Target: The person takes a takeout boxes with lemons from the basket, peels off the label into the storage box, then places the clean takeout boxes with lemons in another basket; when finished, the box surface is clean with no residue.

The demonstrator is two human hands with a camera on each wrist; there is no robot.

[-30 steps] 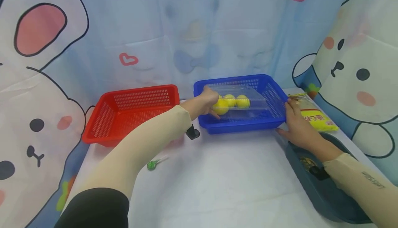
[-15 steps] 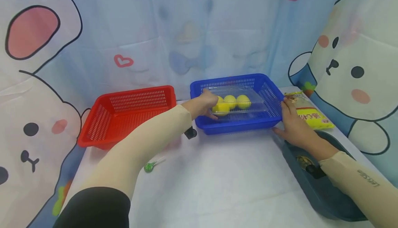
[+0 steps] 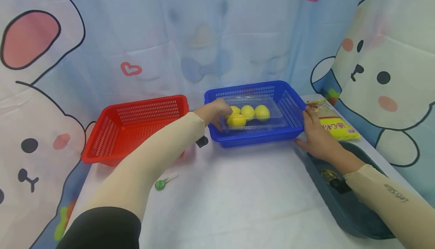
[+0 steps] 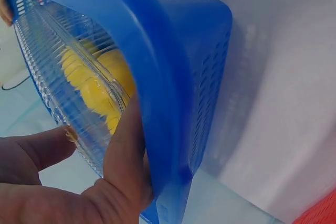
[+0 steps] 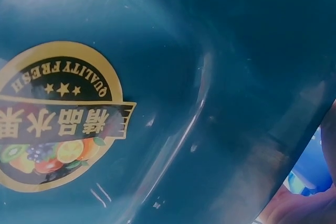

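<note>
A clear plastic box (image 3: 276, 120) with several round yellow balls (image 3: 262, 112) inside lies in the blue basket (image 3: 258, 141). My left hand (image 3: 216, 112) grips the box's left end. In the left wrist view, the thumb (image 4: 125, 153) reaches down between the box and the basket's rim, while the fingers spread to the far side. My right hand (image 3: 317, 136) holds the basket's right end, fingers along the rim and thumb toward the front corner. Only a bit of that hand shows at the lower right of the right wrist view.
A red basket (image 3: 112, 160) stands left of the blue one. A green lollipop (image 3: 160, 184) lies on the white tablecloth. Under my right forearm is a dark teal tub (image 3: 326, 200) with a fruit sticker (image 5: 63, 116). Behind it lies a yellow food packet (image 3: 334, 124).
The box's left end has come down a little, and the box now sits flatter in the basket with its balls shifted slightly. The whole head view has drifted slightly. Both hands keep their places.
</note>
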